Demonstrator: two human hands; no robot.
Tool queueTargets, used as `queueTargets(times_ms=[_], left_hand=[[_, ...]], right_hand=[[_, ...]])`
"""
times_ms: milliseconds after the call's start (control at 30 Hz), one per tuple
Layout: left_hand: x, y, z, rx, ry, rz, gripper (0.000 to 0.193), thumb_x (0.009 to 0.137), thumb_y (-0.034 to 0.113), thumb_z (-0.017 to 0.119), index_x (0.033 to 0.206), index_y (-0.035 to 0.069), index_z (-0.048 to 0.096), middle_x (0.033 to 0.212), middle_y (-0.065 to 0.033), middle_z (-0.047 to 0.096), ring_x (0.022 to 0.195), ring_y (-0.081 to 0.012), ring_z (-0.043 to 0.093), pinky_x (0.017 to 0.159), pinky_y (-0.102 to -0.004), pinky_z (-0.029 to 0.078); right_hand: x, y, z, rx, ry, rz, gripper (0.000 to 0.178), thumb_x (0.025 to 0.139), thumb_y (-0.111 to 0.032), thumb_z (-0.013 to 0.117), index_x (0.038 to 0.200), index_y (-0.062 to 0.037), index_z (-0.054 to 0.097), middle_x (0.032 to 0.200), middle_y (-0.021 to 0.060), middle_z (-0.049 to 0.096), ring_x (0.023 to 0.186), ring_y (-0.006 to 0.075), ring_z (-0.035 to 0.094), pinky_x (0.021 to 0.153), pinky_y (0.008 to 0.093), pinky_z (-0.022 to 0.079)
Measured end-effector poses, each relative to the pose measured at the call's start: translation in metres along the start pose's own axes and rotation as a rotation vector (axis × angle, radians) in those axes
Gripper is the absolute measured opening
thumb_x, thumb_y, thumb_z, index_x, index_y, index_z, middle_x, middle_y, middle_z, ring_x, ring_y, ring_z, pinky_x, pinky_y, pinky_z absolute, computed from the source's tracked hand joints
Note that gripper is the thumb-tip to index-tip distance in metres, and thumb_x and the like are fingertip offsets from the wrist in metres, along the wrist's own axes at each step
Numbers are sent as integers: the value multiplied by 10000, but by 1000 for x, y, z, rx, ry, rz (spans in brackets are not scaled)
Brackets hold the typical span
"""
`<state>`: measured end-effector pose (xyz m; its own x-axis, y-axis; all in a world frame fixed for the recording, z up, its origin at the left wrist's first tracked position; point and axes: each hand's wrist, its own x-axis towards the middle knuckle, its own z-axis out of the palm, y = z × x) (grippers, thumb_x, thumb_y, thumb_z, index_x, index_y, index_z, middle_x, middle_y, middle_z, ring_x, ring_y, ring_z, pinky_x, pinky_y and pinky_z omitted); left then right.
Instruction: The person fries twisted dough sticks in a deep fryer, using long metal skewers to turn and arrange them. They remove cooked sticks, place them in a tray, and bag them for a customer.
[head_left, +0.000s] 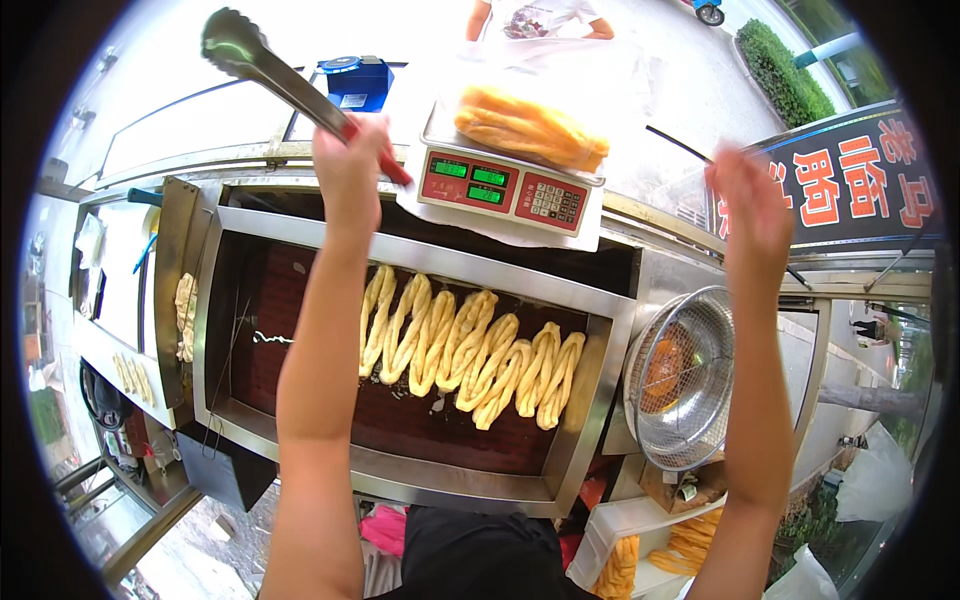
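Steel tongs angle up and left in our head view, just left of the scale; our left hand wraps tightly around their red grips. Our right hand, blurred beside the sign, has fingers loosely extended, seemingly holding nothing. We judge the tongs light and stiff, best held at those grips; the dough in the fryer looks soft, probably slippery.
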<state>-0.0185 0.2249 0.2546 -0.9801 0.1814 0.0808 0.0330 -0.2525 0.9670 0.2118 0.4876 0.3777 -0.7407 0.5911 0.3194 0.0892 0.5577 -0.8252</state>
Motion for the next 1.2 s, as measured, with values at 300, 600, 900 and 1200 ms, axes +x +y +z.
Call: queueTargets(times_ms=[300, 600, 900, 1200], left_hand=[[-365, -5, 145, 15, -640, 70, 426, 755, 98, 774, 1062, 36, 484, 919, -133, 635, 817, -283, 664, 651, -368, 538], [-484, 39, 171, 33, -1392, 171, 616, 767, 153, 742, 1312, 53, 472, 1188, -168, 574, 1104, -350, 571, 931, -429, 477], [-511, 4, 68, 554, -1262, -206, 221, 849, 147, 671, 1035, 31, 640, 890, -115, 668, 823, -247, 666, 737, -344, 534], [-497, 9, 28, 530, -1104, -348, 215, 877, 123, 670, 1055, 5, 634, 868, -94, 677, 826, -172, 651, 752, -313, 521]], right_hand=[[-297, 22, -49, 75, 142, 417, 238, 914, -207, 651, 1036, -9, 598, 1001, 83, 615, 887, 180, 600, 779, 300, 493], [-640, 6, -394, 765, 945, 1062, 316, 966, -294, 458, 673, -177, 442, 547, -57, 386, 447, 72, 357, 392, 226, 318], [-810, 123, -312, 336, 1064, 1674, 180, 933, -244, 484, 809, -114, 477, 698, -2, 454, 592, 130, 415, 537, 270, 338], [-820, 140, -366, -248, 803, 1697, 183, 949, -181, 531, 989, -2, 531, 905, 72, 548, 798, 181, 506, 740, 305, 414]])
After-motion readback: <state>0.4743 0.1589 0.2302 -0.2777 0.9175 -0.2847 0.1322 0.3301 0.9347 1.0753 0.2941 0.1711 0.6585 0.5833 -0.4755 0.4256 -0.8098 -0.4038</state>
